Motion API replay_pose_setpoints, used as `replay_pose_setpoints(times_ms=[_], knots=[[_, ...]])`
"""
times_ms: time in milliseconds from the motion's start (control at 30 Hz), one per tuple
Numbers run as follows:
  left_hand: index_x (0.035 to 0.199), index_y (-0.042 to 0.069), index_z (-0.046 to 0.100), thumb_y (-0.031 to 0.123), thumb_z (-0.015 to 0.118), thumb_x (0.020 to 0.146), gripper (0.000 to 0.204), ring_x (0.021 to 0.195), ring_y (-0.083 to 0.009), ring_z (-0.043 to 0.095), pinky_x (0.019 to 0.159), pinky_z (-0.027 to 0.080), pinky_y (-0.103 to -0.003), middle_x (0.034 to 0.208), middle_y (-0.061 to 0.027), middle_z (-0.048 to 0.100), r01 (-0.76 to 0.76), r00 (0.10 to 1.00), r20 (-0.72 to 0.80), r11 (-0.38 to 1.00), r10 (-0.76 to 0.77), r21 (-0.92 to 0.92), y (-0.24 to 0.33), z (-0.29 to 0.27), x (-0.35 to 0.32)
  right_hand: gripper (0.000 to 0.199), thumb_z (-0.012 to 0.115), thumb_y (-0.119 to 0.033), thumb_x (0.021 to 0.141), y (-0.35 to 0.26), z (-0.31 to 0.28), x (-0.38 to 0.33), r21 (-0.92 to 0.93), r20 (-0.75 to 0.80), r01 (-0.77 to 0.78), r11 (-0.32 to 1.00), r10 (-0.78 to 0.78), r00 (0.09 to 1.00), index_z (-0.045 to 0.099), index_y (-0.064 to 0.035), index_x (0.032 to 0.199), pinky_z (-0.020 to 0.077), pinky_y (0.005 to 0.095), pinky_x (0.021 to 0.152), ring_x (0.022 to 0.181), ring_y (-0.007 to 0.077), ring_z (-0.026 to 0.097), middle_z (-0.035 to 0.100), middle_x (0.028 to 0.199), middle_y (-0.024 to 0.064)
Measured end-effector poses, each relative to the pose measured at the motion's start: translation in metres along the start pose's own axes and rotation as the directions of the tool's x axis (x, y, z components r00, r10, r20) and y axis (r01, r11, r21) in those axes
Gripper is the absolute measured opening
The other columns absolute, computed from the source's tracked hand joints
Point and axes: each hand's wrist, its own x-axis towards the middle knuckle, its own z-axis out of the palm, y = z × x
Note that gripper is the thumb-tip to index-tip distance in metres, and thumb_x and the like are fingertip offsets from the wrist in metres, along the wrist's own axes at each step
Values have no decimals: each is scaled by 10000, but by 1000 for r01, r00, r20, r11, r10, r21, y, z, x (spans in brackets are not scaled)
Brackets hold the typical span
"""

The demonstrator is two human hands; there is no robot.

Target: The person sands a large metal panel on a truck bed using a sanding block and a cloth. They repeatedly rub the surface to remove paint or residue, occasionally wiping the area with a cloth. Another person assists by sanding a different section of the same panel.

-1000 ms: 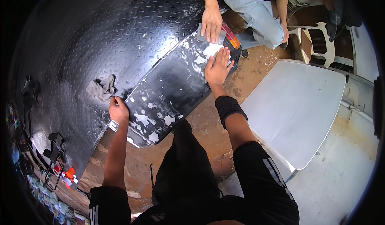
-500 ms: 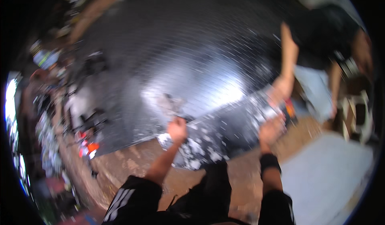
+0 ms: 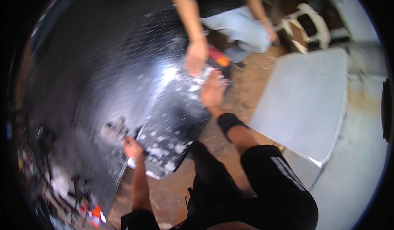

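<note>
The panel [image 3: 176, 123] is glossy black, flecked with white patches. The big plate [image 3: 90, 66] at ten o'clock is dark grey with a fine raised tread pattern and a bright white glare. A red-and-orange block [image 3: 217, 58] lies at twelve o'clock. The floor [image 3: 242, 94] is rusty brown. At three o'clock the sheet [image 3: 303, 99] is pale grey-blue. The right wrist carries a black band [image 3: 229, 122]. The co-worker's trousers [image 3: 238, 25] are light blue.

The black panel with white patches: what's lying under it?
The black panel with white patches lies on a dark studded metal sheet; an orange-and-red object pokes out at its far end. Everything directly beneath is hidden.
</note>
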Motion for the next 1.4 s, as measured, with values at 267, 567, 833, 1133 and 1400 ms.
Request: replay_pose_setpoints(times_ms=[267, 567, 833, 1133, 1400], knots=[[1186, 103, 657, 485, 402, 978, 504, 1072, -377, 544, 919, 388, -561, 1085, -154, 678, -75, 992, -87, 979, 93, 187, 0, 5, 6, 674, 392, -397, 1003, 11, -7, -10, 394, 15, -104, 913, 107, 994, 287, 21, 1522, 38, 577, 1198, 1524, 289, 137, 221, 1619, 171], [1140, 70, 657, 467, 396, 984, 500, 1002, -402, 563, 874, 416, -553, 1065, -182, 678, -71, 995, -58, 977, 84, 201, -5, 7, 12, 623, 361, -339, 1010, 5, -4, -8, 399, 25, -100, 911, 98, 995, 287, -2, 1528, 33, 582, 1198, 1523, 293, 135, 207, 1626, 157], [1147, 41, 677, 425, 443, 981, 479, 969, -411, 593, 861, 450, -499, 1037, -218, 680, -82, 993, -73, 993, 89, 88, -4, 8, 11, 596, 349, -292, 1007, 5, -10, -6, 384, 36, -99, 918, 92, 995, 288, -14, 1531, 34, 578, 1201, 1526, 281, 127, 196, 1633, 139], [1118, 57, 692, 429, 466, 975, 459, 968, -397, 598, 838, 460, -494, 1025, -202, 682, -56, 996, -69, 994, 62, 90, 3, 4, 7, 599, 360, -297, 1003, 7, -5, -7, 388, 37, -99, 916, 92, 995, 294, -15, 1527, 25, 581, 1198, 1527, 287, 119, 190, 1633, 150], [1118, 27, 692, 408, 472, 977, 462, 959, -394, 596, 844, 465, -482, 1003, -213, 682, -49, 998, -43, 995, 53, 87, 4, 1, 7, 616, 372, -323, 999, 6, -9, -8, 385, 47, -101, 917, 90, 995, 293, -15, 1526, 28, 592, 1194, 1525, 293, 128, 195, 1630, 155]])
